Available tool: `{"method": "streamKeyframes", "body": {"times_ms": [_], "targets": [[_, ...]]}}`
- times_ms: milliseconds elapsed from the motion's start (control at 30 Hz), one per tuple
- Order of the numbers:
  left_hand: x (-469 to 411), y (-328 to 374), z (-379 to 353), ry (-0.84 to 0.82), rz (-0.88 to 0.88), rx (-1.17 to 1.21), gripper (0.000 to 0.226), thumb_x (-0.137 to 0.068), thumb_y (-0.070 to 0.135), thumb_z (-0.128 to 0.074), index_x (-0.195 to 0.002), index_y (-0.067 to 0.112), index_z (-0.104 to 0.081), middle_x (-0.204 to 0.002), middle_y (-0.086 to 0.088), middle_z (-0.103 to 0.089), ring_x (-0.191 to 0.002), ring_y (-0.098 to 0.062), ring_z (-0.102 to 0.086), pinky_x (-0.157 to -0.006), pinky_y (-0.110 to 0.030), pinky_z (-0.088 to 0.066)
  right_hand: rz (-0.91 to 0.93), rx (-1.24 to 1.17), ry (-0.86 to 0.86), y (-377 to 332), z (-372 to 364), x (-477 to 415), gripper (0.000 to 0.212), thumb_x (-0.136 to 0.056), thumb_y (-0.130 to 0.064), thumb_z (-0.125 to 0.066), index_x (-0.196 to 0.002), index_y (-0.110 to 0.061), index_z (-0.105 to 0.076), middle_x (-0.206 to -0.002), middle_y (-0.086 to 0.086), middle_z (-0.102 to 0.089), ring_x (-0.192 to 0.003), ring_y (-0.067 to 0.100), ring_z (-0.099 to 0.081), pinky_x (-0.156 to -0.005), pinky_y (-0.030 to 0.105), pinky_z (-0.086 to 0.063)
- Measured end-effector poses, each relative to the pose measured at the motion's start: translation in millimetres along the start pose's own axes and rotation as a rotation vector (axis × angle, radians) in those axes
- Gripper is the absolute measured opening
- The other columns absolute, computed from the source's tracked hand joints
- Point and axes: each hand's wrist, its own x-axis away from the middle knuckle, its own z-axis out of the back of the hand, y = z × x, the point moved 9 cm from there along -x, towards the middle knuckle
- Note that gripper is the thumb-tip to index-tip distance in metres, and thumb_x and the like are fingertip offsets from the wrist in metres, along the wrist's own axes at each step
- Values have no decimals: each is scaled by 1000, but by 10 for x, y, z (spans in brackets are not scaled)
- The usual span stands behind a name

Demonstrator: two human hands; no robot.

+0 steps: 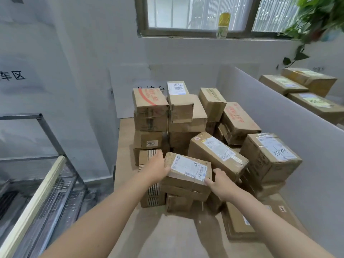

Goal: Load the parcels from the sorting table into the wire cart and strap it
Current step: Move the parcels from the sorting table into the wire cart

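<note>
A pile of several brown cardboard parcels covers the sorting table [160, 231]. At the front of the pile lies a flat parcel with a white shipping label [188, 169], resting on top of other boxes. My left hand [155, 167] grips its left end and my right hand [220, 183] grips its right front corner, thumb on the top face. The wire cart [55, 185] stands to the left of the table, with a dark metal frame and a pale wooden rail.
A white partition wall [290, 127] bounds the table on the right, with more parcels [305, 90] behind it. A flat box [240, 222] lies on the table under my right forearm. A window, bottle and plant are on the far wall.
</note>
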Motion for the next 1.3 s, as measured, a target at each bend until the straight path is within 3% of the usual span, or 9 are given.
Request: {"method": "streamKeyframes", "body": {"times_ms": [67,200,467,600,733,800,1000,1133,1300], "targets": [[-66,-116,-159,-62,57,77,62,-95,33,-59,-147,12,-33,-135,-6,-56,-115,-22,-58,-91,-32,-52,-33,-72,-29,88,-104,-111,59,-99,-43,-51,-141,-5,-35,-143,11,-42,-125,24,-49,-99,32,-42],[-169,-176,-323,-81,82,142,45,-98,34,-52,-139,16,-45,-135,-2,-57,-116,-20,-58,-93,-30,-50,-87,-231,-108,206,-276,-297,58,-99,-49,-47,-136,-6,-46,-134,7,-56,-118,21,-56,-94,31,-48],[67,-166,-453,77,245,321,46,-105,34,-39,-145,13,-34,-144,-7,-48,-129,-23,-49,-102,-35,-44,-165,-558,-284,274,-577,-219,56,-94,-69,-32,-139,-36,-42,-111,-4,-64,-88,21,-68,-66,39,-62],[319,-181,-232,190,306,318,39,-104,35,-39,-138,16,-43,-137,-5,-55,-120,-23,-53,-89,-30,-42,-82,-520,-361,86,-469,-126,53,-98,-61,-32,-141,-31,-40,-115,-1,-61,-98,22,-65,-78,42,-61],[643,-117,63,387,360,395,30,-102,36,-41,-127,20,-48,-124,-5,-60,-105,-21,-55,-90,-37,-48,-12,-540,-398,-141,-370,-23,55,-100,-58,-32,-143,-25,-38,-110,-2,-59,-90,16,-63,-75,37,-60],[777,-26,224,471,357,435,24,-102,36,-41,-120,23,-49,-119,-3,-61,-104,-20,-56,-89,-38,-49,22,-551,-421,-269,-291,52,55,-99,-60,-32,-140,-24,-42,-115,-1,-58,-98,21,-61,-87,42,-57],[1000,332,690,614,278,539,57,-91,59,-33,-141,32,-41,-130,0,-56,-118,-20,-54,-103,-49,-46,212,-578,-347,-655,344,75,45,-98,-61,-39,-123,-27,-53,-108,-5,-64,-94,14,-61,-88,35,-53],[1099,713,976,657,197,544,48,-100,50,-36,-144,31,-38,-134,-1,-52,-120,-17,-51,-101,-40,-44,248,-627,-284,-756,735,34,61,-92,-67,-43,-132,-22,-52,-122,0,-62,-103,19,-61,-70,31,-49],[1115,972,1126,705,123,568,49,-102,46,-39,-148,28,-35,-136,0,-48,-116,-15,-49,-90,-31,-40,330,-684,-229,-862,1199,82,56,-97,-64,-35,-128,-23,-56,-119,-2,-61,-106,18,-55,-93,37,-41]]}}
